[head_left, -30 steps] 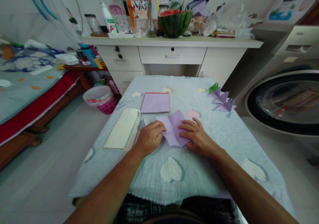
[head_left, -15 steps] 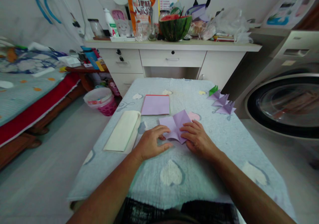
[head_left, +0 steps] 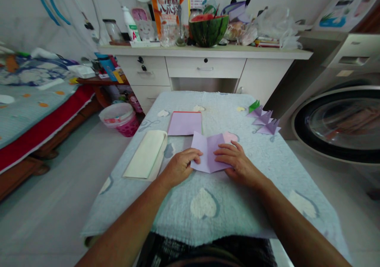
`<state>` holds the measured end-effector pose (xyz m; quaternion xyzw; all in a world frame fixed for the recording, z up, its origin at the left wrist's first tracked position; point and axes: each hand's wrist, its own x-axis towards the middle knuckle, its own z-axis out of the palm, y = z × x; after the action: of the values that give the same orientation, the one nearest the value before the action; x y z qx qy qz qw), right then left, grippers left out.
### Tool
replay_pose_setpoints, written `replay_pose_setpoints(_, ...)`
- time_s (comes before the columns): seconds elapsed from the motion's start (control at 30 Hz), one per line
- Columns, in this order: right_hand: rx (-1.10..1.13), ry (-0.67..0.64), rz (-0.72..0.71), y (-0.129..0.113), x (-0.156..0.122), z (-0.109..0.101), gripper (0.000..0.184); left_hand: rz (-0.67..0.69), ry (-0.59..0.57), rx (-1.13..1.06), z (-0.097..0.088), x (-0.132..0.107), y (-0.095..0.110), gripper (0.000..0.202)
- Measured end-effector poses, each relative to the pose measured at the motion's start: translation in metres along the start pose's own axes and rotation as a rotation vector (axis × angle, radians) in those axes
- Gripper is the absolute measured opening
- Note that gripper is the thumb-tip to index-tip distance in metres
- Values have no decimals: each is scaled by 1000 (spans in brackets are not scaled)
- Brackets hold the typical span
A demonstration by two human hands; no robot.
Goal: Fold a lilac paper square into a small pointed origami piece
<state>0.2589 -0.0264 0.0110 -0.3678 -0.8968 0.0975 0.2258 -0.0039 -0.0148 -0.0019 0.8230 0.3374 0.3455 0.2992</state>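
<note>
A creased sheet of purple origami paper (head_left: 208, 156) stands partly open between my hands, with a vertical fold down its middle. My left hand (head_left: 182, 164) pinches its left edge between thumb and fingers. On the other side, my right hand (head_left: 239, 162) holds the right part, fingers lying over the front and the thumb hidden behind or below. Just beyond lies a stack of square paper (head_left: 185, 123), purple on top with a red edge. To the left rests a folded pale-green paper or cloth (head_left: 147, 154). Folded purple paper pieces (head_left: 268, 126) and a green one (head_left: 254, 106) sit at the far right.
A pale blue cloth with hearts covers the table (head_left: 204, 227). Behind it stands a white cabinet (head_left: 204, 67) bearing a cut watermelon (head_left: 209, 30), bottles and bags. A washing machine (head_left: 344, 88) is at the right, a pink bin (head_left: 120, 118) and a bed (head_left: 35, 104) at the left.
The purple sheet has turned to sit more upright, its central fold now vertical. My left thumb and fingers have closed on its left edge; my right hand has shifted slightly right.
</note>
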Motion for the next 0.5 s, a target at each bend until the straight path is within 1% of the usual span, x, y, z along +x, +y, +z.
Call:
replay_pose_setpoints(0.13,21,15,-58,6,-1,0,50,-72,17,-102,1,3,4,36)
replay_pose_setpoints(0.27,3,-27,-59,2,1,-3,53,-82,-33,-120,2,4,5,33)
replay_pose_setpoints(0.33,-12,-68,-33,-3,3,-4,52,-71,-59,-65,2,4,3,34)
replay_pose_setpoints(0.5,-62,-192,41,-13,7,-5,45,-65,-73,205,4,2,-1,41)
